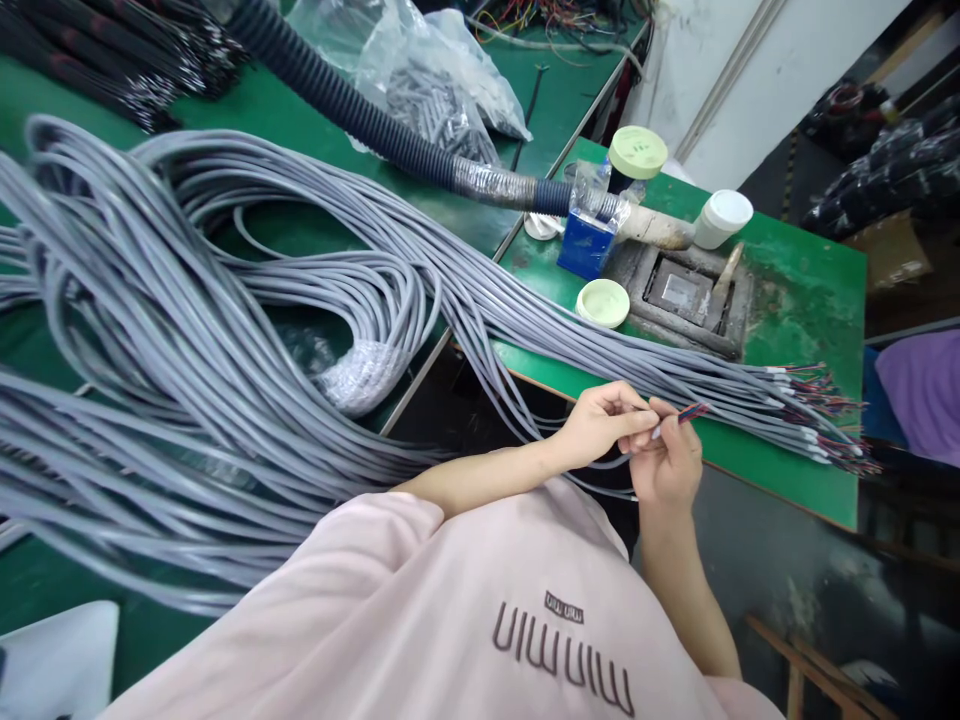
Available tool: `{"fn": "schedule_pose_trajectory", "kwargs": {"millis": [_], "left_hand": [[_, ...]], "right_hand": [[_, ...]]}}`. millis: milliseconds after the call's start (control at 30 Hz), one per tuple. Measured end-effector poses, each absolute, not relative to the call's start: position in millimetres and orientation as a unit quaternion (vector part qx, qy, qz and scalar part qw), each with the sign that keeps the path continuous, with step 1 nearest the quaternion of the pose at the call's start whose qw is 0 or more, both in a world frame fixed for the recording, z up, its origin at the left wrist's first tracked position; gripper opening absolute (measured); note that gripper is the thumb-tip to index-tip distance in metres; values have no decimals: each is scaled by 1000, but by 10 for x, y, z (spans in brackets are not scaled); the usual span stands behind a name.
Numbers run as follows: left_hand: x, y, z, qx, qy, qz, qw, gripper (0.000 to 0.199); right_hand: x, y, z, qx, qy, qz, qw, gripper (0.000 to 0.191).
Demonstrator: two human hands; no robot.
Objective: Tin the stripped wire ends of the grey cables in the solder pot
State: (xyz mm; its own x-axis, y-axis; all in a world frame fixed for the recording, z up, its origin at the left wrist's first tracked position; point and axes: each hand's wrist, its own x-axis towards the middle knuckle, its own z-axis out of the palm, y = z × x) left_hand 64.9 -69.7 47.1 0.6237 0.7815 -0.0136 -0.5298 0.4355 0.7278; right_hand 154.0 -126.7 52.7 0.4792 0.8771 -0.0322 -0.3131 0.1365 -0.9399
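Observation:
My right hand (pixel 667 462) grips the stripped end of a grey cable, with thin dark, red and blue wires (pixel 691 412) sticking out past its fingers. Close against it, my left hand (pixel 611 418) pinches at the same cable end with thumb and forefinger; what exactly lies between those fingertips is mostly covered. Just beyond both hands, a thick bundle of grey cables (pixel 585 335) runs across the green bench. Its stripped ends (pixel 821 405) fan out at the right with coloured wires and white sleeves.
Large grey cable coils (pixel 217 330) fill the left bench. A ribbed hose (pixel 360 120) leads to a blue box (pixel 585 245) beside a square metal pot (pixel 682 290) with a brush (pixel 726 275) on it. Nearby stand a white tub (pixel 722 218) and a pale-green dish (pixel 603 302).

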Motion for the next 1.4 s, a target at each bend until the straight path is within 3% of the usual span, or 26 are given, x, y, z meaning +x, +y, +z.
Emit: {"fn": "schedule_pose_trajectory", "kwargs": {"millis": [100, 233, 367, 700, 833, 1067, 1400], "left_hand": [[669, -656, 486, 311, 209, 402, 835, 39], [660, -624, 464, 315, 248, 401, 824, 41], [629, -603, 464, 336, 256, 419, 804, 43], [578, -537, 448, 394, 263, 424, 772, 44], [437, -388, 448, 514, 290, 444, 674, 37], [239, -139, 311, 688, 341, 435, 470, 26], [269, -132, 193, 721, 315, 453, 421, 28]], "right_hand": [[1615, -1247, 547, -574, -365, 275, 680, 14], [1676, -1261, 611, -657, -483, 126, 566, 15], [1680, -1256, 647, -684, -518, 96, 505, 19], [1624, -1042, 788, -677, -505, 84, 529, 17], [1826, -721, 938, -688, -504, 87, 515, 28], [2149, 106, 1072, -672, -658, 42, 337, 29], [2058, 618, 989, -677, -734, -8, 60, 31]]}}
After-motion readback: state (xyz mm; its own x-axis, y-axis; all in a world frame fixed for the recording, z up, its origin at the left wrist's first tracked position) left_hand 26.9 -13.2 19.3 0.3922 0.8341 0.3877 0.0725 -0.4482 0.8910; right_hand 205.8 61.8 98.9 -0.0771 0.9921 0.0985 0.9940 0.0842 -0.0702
